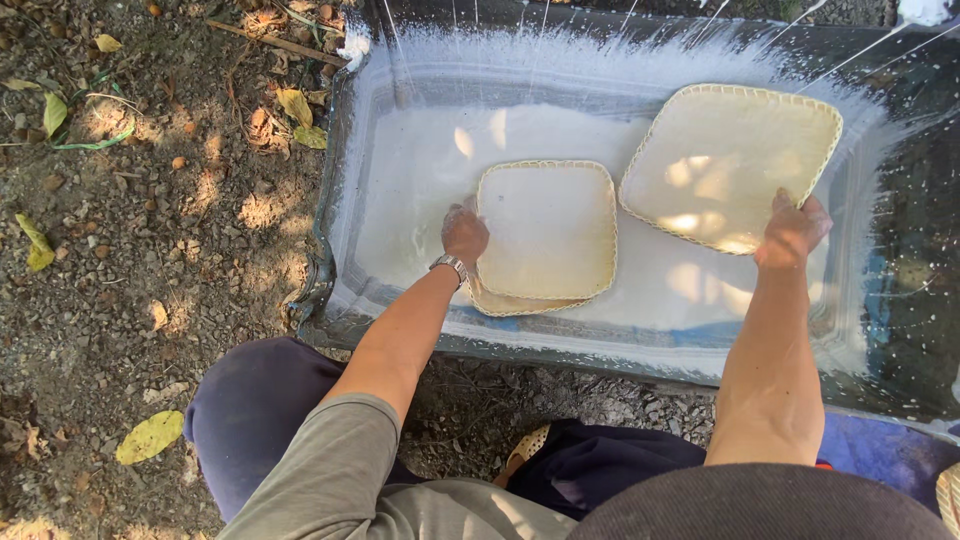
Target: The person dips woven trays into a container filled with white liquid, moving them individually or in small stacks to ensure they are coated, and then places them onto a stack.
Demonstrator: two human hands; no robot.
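A person crouches over a dark trough (340, 200) lined with plastic and filled with white liquid (420, 190). The left hand (465, 233) grips the left edge of a small woven tray (547, 230), fingers closed over its rim; the tray lies nearly flat in the liquid, directly right of that hand, with a second like tray (515, 304) peeking out beneath its near edge. The tray is close to square, slightly longer away from the person, its corners rounded.

The right hand (792, 230) holds a larger woven tray (730, 165) by its near right corner, fingers curled over the rim. This tray is lifted and tilted, its far edge raised toward the trough's back wall, and it is turned so that one corner points toward the person. It extends up and to the left of the hand.

The two trays sit near each other without touching, the small one lower and nearer the person. Gravel (150, 250) and dry leaves (150, 437) surround the trough.
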